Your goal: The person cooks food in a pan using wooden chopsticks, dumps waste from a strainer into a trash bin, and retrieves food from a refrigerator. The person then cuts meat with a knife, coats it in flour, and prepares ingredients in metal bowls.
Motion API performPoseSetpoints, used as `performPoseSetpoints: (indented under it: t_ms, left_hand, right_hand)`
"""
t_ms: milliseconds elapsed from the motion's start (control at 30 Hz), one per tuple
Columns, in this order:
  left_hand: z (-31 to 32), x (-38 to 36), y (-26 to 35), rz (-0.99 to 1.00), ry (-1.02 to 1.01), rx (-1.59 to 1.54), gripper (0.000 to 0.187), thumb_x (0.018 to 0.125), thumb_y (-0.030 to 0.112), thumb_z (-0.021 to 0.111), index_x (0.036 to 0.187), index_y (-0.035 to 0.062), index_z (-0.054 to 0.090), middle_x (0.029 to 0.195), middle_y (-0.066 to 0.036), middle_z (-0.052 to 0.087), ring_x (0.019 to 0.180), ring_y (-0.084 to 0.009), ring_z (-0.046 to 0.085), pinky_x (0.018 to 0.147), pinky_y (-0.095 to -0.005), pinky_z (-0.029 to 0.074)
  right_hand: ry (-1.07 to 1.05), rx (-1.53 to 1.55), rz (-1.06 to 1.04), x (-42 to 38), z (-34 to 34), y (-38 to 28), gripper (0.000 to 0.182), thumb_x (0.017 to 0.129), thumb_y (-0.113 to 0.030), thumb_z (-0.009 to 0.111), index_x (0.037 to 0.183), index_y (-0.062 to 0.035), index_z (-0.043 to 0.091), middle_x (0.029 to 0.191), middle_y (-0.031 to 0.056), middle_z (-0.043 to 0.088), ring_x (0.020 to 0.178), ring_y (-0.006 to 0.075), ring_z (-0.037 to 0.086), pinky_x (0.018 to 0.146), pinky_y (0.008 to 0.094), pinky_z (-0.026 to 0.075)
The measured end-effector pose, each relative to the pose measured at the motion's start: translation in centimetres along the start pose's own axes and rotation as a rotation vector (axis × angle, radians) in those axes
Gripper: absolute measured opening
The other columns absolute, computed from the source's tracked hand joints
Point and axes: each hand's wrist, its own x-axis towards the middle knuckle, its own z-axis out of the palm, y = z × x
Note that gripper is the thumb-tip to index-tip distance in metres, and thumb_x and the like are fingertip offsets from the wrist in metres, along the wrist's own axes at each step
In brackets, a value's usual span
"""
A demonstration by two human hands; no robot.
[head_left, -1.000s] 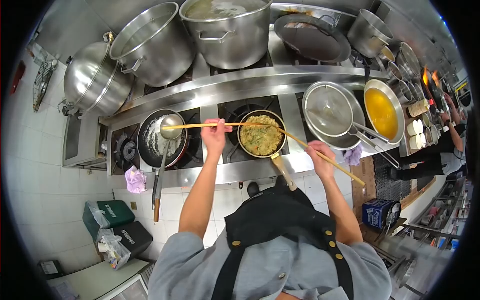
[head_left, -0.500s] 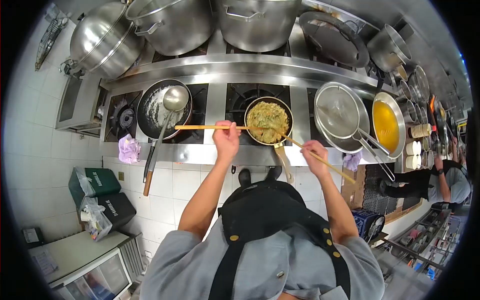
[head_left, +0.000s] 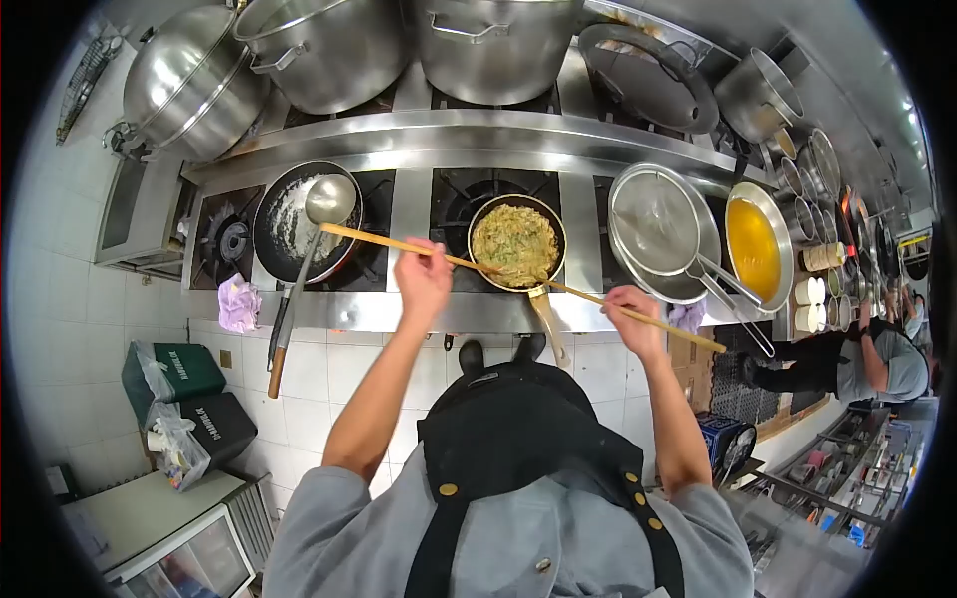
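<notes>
Since a moment ago, the left stick (head_left: 374, 239) has tilted more, and the tips of both sticks have moved toward the front side of the small pan (head_left: 563, 245). Flat yellowish food (head_left: 513, 239) with green bits lies in this pan, between the two hands. The left hand (head_left: 424, 279) has its grip closed around the left stick, and the right hand (head_left: 634, 319) is closed on the right stick (head_left: 688, 338); both hold in the middle part, probably so that the tips can reach low at the food's edge from two sides. The pan's handle (head_left: 547, 321) points to the person, which seems to keep it easy to reach. At the left, a ladle (head_left: 330, 201) rests across the dark pan (head_left: 271, 249), its wooden end hanging over the front edge of the counter (head_left: 399, 311), perhaps to be near for the hand. One purple cloth (head_left: 239, 304) lies beside it. Toward the right, a strainer (head_left: 653, 227) sits upon a wide bowl (head_left: 710, 214), maybe for letting liquid drain down.
</notes>
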Motion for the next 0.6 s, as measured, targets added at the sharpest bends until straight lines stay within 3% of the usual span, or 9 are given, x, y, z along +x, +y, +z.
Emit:
performPoseSetpoints:
  t_ms: [100, 167, 233, 300, 367, 433, 500, 533, 600]
  left_hand:
    - [-0.6, 1.4, 0.3, 0.018, 0.024, -0.011, 0.01, 0.087, 0.002, 0.054, 0.084, 0.0008, 0.044, 0.064, -0.005, 0.053, 0.054, -0.0111, 0.058, 0.051, -0.0234, 0.047]
    - [-0.4, 2.5, 0.1, 0.053, 0.026, -0.025, 0.01, 0.087, 0.001, 0.054, 0.084, 0.0011, 0.045, 0.064, -0.005, 0.053, 0.054, -0.0112, 0.058, 0.051, -0.0233, 0.048]
    - [-0.7, 4.3, -0.7, -0.058, 0.042, 0.008, 0.01, 0.087, 0.0, 0.054, 0.086, 0.0009, 0.044, 0.071, -0.008, 0.053, 0.055, -0.0134, 0.059, 0.051, -0.0243, 0.05]
    - [-1.8, 4.8, -0.7, 0.005, 0.07, -0.071, 0.009, 0.088, 0.0, 0.053, 0.088, 0.0006, 0.044, 0.072, -0.008, 0.054, 0.054, -0.015, 0.06, 0.052, -0.0255, 0.051]
    - [-0.1, 5.2, -1.2, 0.097, 0.095, -0.251, 0.01, 0.087, 0.001, 0.054, 0.088, 0.001, 0.044, 0.071, -0.008, 0.054, 0.054, -0.0156, 0.06, 0.052, -0.0263, 0.051]
    - [2.2, 5.5, -2.9, 0.062, 0.004, -0.001, 0.01, 0.087, 0.001, 0.055, 0.089, 0.0017, 0.045, 0.075, -0.008, 0.054, 0.056, -0.0159, 0.06, 0.053, -0.0267, 0.051]
    - [1.9, 6.5, -2.8, 0.066, 0.113, -0.005, 0.01, 0.088, 0.003, 0.055, 0.091, 0.0028, 0.045, 0.079, -0.004, 0.051, 0.058, -0.011, 0.056, 0.054, -0.0244, 0.049]
    - [2.4, 6.2, -0.6, 0.094, 0.131, 0.057, 0.011, 0.087, 0.003, 0.055, 0.091, 0.0033, 0.045, 0.078, -0.003, 0.05, 0.059, -0.0099, 0.054, 0.055, -0.024, 0.049]
    - [6.0, 5.7, 5.9, 0.24, 0.125, 0.187, 0.01, 0.085, 0.001, 0.057, 0.085, 0.001, 0.046, 0.071, -0.004, 0.048, 0.058, -0.0091, 0.048, 0.052, -0.0242, 0.044]
  right_hand:
    - [0.048, 0.045, 0.008, 1.9, 0.1, -3.7, 0.007, 0.069, 0.004, 0.066, 0.071, 0.0002, 0.06, 0.079, 0.0103, 0.063, 0.069, 0.0187, 0.06, 0.06, 0.0276, 0.048]
    - [0.053, 0.019, -0.205, 4.1, 3.8, -2.2, 0.007, 0.07, 0.003, 0.066, 0.071, -0.0005, 0.061, 0.076, 0.0104, 0.063, 0.07, 0.0185, 0.061, 0.06, 0.0272, 0.048]
    - [-0.066, 0.105, -0.147, 5.8, 4.5, -0.3, 0.008, 0.07, 0.003, 0.066, 0.068, -0.0003, 0.059, 0.073, 0.0103, 0.062, 0.069, 0.0194, 0.06, 0.059, 0.0283, 0.047]
    - [-0.062, 0.114, -0.035, 7.7, 2.0, -0.1, 0.01, 0.07, 0.0, 0.066, 0.066, 0.0008, 0.057, 0.072, 0.0099, 0.061, 0.068, 0.021, 0.06, 0.059, 0.0303, 0.048]
    - [-0.024, 0.062, -0.12, 10.3, 2.1, -0.4, 0.01, 0.07, -0.002, 0.064, 0.065, 0.0004, 0.056, 0.072, 0.0099, 0.061, 0.066, 0.0215, 0.06, 0.058, 0.0318, 0.048]
    - [-0.171, 0.066, -0.194, 11.7, 3.5, 2.2, 0.008, 0.07, -0.004, 0.063, 0.065, -0.0013, 0.056, 0.071, 0.0101, 0.06, 0.066, 0.0208, 0.06, 0.058, 0.0324, 0.048]
    - [-0.16, 0.1, -0.233, 14.5, 1.5, 2.6, 0.006, 0.069, -0.002, 0.062, 0.065, -0.0026, 0.057, 0.069, 0.0104, 0.058, 0.063, 0.0209, 0.058, 0.057, 0.032, 0.047]
    - [-0.223, 0.08, -0.246, 15.5, -0.7, 1.0, 0.003, 0.071, -0.003, 0.062, 0.073, -0.0036, 0.06, 0.07, 0.0098, 0.058, 0.063, 0.0214, 0.057, 0.057, 0.0323, 0.047]
    - [-0.313, 0.132, -0.277, 17.4, -4.6, -2.0, 0.019, 0.074, -0.006, 0.062, 0.094, -0.0073, 0.062, 0.075, 0.009, 0.059, 0.064, 0.0227, 0.056, 0.058, 0.0326, 0.047]
